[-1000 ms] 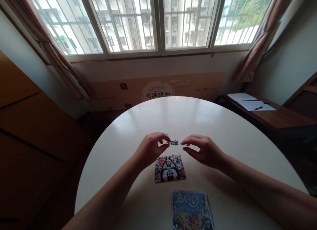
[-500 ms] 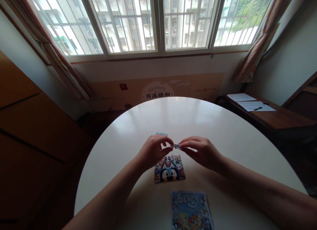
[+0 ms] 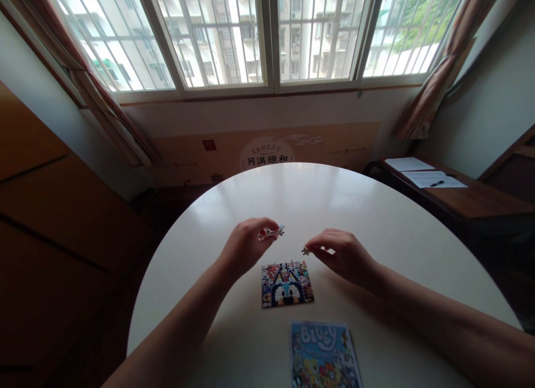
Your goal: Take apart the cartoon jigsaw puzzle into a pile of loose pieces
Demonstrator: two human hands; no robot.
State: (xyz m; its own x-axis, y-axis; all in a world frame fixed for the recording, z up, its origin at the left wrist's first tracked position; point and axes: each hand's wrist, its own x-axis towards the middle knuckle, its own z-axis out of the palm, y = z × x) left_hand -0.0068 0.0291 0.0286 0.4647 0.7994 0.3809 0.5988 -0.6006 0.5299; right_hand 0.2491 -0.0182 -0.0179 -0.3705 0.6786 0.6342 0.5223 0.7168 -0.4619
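Note:
My right hand [image 3: 340, 253] pinches a small jigsaw puzzle piece [image 3: 305, 251] between thumb and fingertips, just above the table. Over to the left, my left hand [image 3: 251, 244] is closed at the fingertips on another puzzle piece [image 3: 280, 231]. Loose light-blue pieces lie right behind those fingers and are mostly hidden by them. Below both hands rests a partly covered-looking square puzzle [image 3: 287, 290], with a blue dog face among many small colourful figures. Neither hand touches it.
Nearer to me lies a blue picture sheet or packet [image 3: 324, 349] marked "BLUEY", cut off by the lower edge. All this is on a round white table [image 3: 188, 299]. A wooden side table [image 3: 480, 201] with papers [image 3: 432, 179] and a pen stands at right, below barred windows.
My hands have come apart. The left has drawn back leftward to the loose pieces, while the right stays nearly in place with its puzzle piece.

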